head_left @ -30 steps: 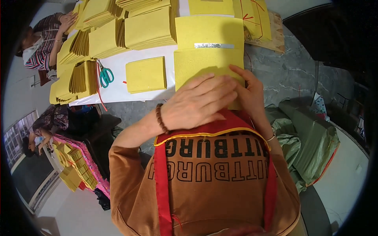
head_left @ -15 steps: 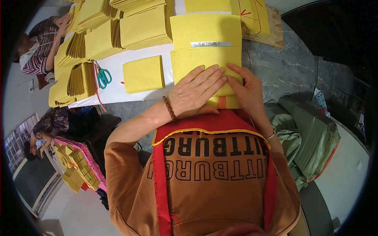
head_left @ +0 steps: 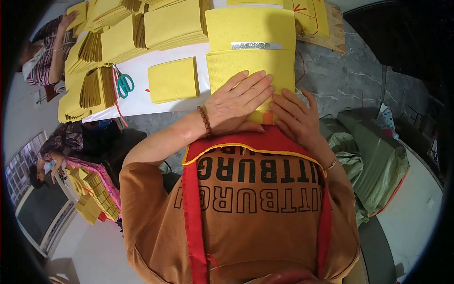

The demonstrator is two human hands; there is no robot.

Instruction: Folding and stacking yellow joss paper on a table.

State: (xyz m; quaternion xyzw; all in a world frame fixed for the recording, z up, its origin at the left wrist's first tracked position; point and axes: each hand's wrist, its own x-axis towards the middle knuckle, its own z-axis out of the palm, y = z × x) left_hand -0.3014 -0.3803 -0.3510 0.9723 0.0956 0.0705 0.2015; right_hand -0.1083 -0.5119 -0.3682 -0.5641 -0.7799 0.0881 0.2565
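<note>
A stack of yellow paper sheets (head_left: 250, 66) lies on the table in front of me, with a silver strip (head_left: 256, 46) across its upper part and a small orange patch (head_left: 268, 118) at its near end. My left hand (head_left: 240, 99) rests flat on the sheets, fingers stretched toward the right. Against the near right edge of the stack lies my right hand (head_left: 297, 112), its fingers extended and nothing visible in them. My two hands almost meet at the fingertips. The near end of the stack runs under my hands, close to my red apron (head_left: 246, 138).
Left of the stack is a smaller folded yellow bundle (head_left: 173, 80). Green-handled scissors (head_left: 125, 86) and red string (head_left: 119, 106) lie beyond it. Many folded yellow bundles (head_left: 175, 26) fill the far left. Green wrapped packages (head_left: 378, 161) stand at right. Two other people are at left.
My right hand has turned from a curled, thumb-and-finger pose over the sheets to stretched fingers nearer me. My left hand stays flat. The far-left person's hand has risen over yellow paper.
</note>
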